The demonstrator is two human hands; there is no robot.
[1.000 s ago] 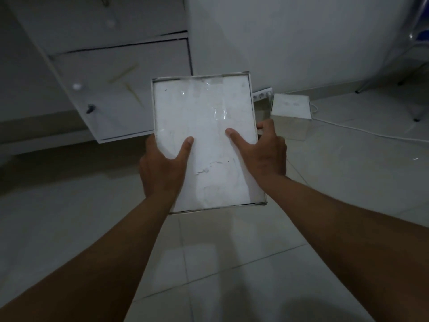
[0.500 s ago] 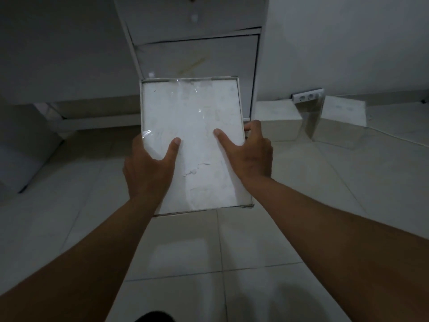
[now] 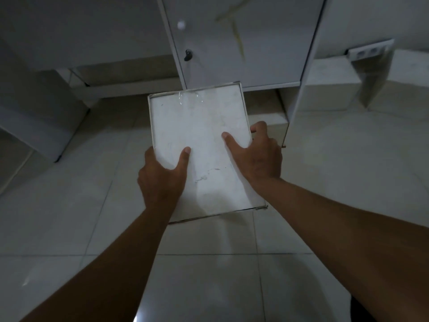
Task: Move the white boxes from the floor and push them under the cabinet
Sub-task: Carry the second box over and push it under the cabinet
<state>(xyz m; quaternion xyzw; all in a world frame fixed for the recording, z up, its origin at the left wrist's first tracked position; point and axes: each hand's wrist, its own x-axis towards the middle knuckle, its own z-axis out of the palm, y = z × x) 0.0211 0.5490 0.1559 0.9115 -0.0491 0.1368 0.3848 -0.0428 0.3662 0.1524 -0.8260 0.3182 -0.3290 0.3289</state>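
Pale floor tiles (image 3: 69,205) spread below us in dim light, running up to a white cabinet (image 3: 243,43) with a dark keyhole (image 3: 188,54) in its door. Our left hand (image 3: 160,180) grips the held white box (image 3: 202,147) at its left edge, thumb pressed on the top face. Our right hand (image 3: 260,156) clasps the right edge the same way, fingers curled round the side. We hold the box just before the cabinet's base. Another white box (image 3: 271,117) sits under the cabinet, more boxes (image 3: 329,89) stand further right beside a wall socket (image 3: 369,51).

Dim room, pale tiled floor (image 3: 69,217)
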